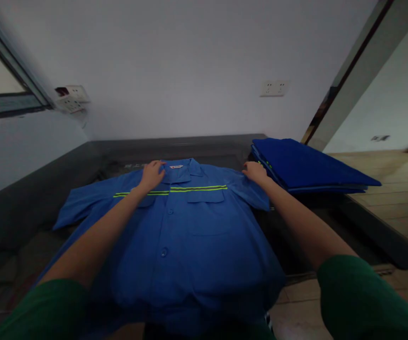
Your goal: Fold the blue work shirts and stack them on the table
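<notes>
A blue short-sleeved work shirt (186, 226) with a yellow-green reflective stripe across the chest lies spread front-up and buttoned on a dark table (30, 198). My left hand (151, 174) rests on the shirt just left of the collar, fingers curled down onto the cloth. My right hand (254, 172) is at the shirt's right shoulder, where the short sleeve folds over, fingers bent and pinching the fabric edge. Both forearms reach out from green sleeves.
A stack of folded dark blue garments (303, 165) lies on the table's back right corner, close to my right hand. White wall sockets (274, 88) sit on the wall behind. A second socket block (71, 99) is at the left. A wooden floor (395, 189) extends right.
</notes>
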Demonstrator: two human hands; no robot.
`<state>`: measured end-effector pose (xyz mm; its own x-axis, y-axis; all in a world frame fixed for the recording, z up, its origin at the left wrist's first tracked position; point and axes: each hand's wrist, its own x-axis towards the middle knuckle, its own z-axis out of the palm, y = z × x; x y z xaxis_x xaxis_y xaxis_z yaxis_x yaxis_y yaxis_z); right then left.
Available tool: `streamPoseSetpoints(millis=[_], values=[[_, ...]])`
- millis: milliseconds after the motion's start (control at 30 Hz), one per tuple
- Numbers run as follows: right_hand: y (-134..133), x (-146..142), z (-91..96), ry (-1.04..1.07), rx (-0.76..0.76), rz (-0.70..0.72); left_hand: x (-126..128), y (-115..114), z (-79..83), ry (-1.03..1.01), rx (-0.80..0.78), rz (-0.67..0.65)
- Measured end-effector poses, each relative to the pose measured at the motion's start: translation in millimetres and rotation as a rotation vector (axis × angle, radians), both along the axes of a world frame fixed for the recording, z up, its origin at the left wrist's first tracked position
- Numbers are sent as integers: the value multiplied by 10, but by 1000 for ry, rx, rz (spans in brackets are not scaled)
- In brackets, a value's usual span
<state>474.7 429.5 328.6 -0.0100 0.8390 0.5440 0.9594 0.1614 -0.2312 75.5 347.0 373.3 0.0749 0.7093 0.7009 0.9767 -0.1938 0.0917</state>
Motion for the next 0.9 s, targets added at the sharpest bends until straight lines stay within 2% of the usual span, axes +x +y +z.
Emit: streamPoseSetpoints(millis=[67,167,233,300,400,567,700,800,900], values=[[30,187,-108,-32,-21,-38,510,165,-32,94,-27,-124],[33,277,-252,-4,2,-52,1238,427,-148,242,-52,-287],[19,263,-302,35,38,-57,1615,573,-238,312,-67,-328],[7,240,-314,49,65,-49,1864,686,-317,338,-92,-310],[5,234,-293,47,63,-12,2013,797,-410,338,-150,-244],[68,287,-284,-92,68,-27,1992,824,-503,329,-173,-142],[106,316,-278,-204,133,-40,1997,802,-496,339,-223,-85],[28,294,-237,-207,181,-37,2033,790,-466,329,-236,-50],[-169,205,-258,-127,251,14,2113,739,-471,311,-186,-28]])
